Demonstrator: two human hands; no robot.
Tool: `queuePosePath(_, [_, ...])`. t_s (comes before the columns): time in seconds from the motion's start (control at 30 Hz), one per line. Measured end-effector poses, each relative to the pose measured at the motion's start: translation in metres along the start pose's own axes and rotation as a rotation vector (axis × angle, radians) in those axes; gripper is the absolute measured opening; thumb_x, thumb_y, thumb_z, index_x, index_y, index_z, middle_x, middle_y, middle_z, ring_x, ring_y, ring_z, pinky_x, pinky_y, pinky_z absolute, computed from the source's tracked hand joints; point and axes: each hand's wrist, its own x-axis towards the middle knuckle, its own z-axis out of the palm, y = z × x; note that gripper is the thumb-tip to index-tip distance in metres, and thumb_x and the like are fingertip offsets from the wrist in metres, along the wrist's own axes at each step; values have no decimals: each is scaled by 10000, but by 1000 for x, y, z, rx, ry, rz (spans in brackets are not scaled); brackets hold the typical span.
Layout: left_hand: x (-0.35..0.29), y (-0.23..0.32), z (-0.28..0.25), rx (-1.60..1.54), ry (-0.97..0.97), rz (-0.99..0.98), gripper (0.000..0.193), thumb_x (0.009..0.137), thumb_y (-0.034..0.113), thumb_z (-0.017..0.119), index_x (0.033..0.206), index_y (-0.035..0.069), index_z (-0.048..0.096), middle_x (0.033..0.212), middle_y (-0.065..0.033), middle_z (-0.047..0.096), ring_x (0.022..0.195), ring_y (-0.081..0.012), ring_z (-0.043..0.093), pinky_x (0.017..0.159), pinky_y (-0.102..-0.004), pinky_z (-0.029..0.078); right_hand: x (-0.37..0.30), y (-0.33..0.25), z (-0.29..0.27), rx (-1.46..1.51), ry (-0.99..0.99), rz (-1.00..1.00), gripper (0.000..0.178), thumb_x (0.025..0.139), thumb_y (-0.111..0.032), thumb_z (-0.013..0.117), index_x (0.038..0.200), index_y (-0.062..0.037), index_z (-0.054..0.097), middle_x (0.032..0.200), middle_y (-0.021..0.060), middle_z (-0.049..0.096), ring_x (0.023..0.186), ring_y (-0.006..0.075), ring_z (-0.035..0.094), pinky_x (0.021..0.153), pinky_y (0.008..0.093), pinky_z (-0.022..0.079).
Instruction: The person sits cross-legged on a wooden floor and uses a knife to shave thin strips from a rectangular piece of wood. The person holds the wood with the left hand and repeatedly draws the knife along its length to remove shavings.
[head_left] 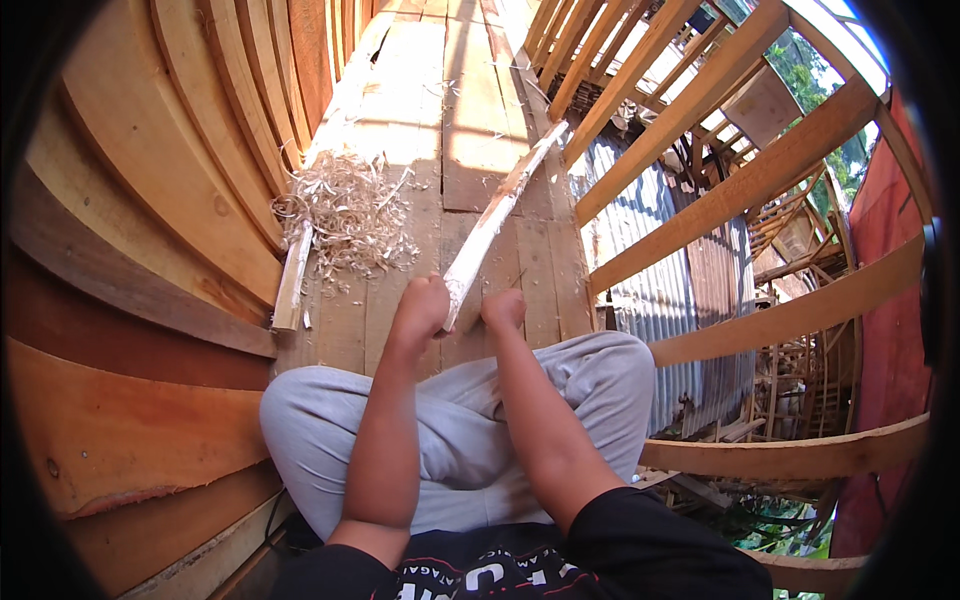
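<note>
A long wooden stick, pale with brown patches, slants away from me over the floorboards. My left hand is closed round its near end. Just right of that end, my right hand is closed in a fist. A flat brownish piece shows between this fist and the stick, and a thin tip sticks up above the knuckles; I cannot make out what the object is. Curled wood shavings lie heaped on the left, partly over a short wooden piece.
My crossed legs in grey trousers are close below my hands. Tall planks line the left side. A slatted wooden railing runs along the right, with corrugated metal sheets beyond it. Loose shavings dot the plank floor.
</note>
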Motion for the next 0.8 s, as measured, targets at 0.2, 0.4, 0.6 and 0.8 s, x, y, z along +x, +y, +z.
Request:
queuePosePath(0.2, [1, -1, -15, 49, -22, -13, 476, 1002, 343, 330, 963, -66, 569, 743, -129, 588, 549, -217, 584, 449, -358, 503, -42, -39, -28, 215, -549, -543, 301, 791, -206, 654, 1010, -2, 696, 936, 196, 706, 946, 366, 680, 850, 433, 525])
queuePosePath(0.4, [0, 1, -3, 60, -17, -15, 515, 1016, 320, 312, 1013, -119, 580, 874, -210, 632, 644, -262, 647, 487, -363, 542, 6, 12, -20, 119, 112, -24, 269, 747, -208, 721, 874, 26, 686, 860, 221, 699, 842, 345, 697, 751, 432, 529])
queuePosePath(0.6, [0, 2, -4, 63, -8, -10, 503, 1010, 312, 315, 1013, -116, 577, 859, -201, 630, 612, -267, 640, 470, -369, 537, -6, 18, -15, 139, -295, -280, 275, 729, -177, 729, 878, 47, 674, 883, 215, 706, 815, 360, 693, 741, 437, 538])
queuePosePath(0.8, [5, -6, -10, 58, 16, 2, 497, 1010, 301, 313, 1005, -119, 579, 810, -191, 634, 571, -267, 635, 451, -373, 526, -45, 8, -10, 135, -136, -232, 305, 695, -197, 772, 880, 31, 689, 849, 210, 702, 772, 369, 680, 716, 437, 528])
